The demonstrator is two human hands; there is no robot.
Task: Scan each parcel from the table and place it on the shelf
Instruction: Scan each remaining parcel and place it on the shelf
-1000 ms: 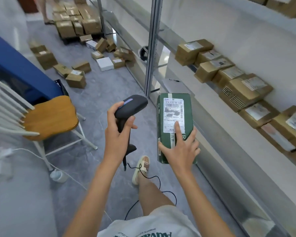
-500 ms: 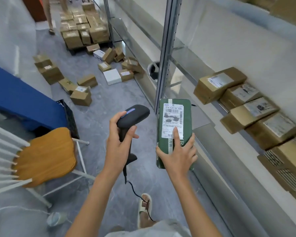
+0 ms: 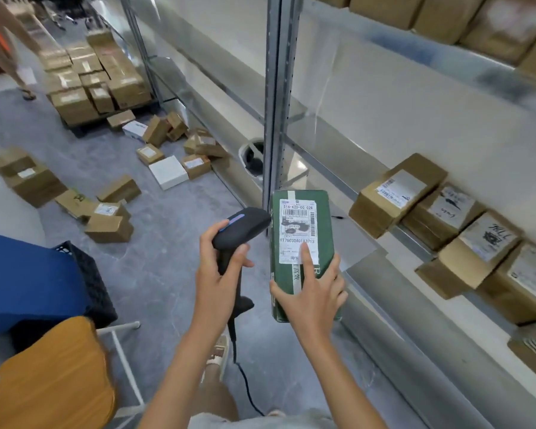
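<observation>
Fingers of the right hand (image 3: 310,292) wrap the near end of the green parcel (image 3: 302,230): the index finger lies straight up its top face with the tip on the lower part of the white shipping label (image 3: 297,232), the thumb clamps the left edge, and the remaining fingers curl round the right edge. Most of the parcel juts out beyond the fingers toward the far side, label up, held in the air just left of the metal shelf (image 3: 415,261) and in front of its upright post (image 3: 279,97). Left hand (image 3: 218,274) grips the handle of the black barcode scanner (image 3: 239,230), fingers curled round it; the scanner's head sits right beside the parcel's far left edge. Brown cartons (image 3: 396,193) lie in a row on the shelf to the right. More boxes (image 3: 109,227) are scattered on the grey floor at far left.
</observation>
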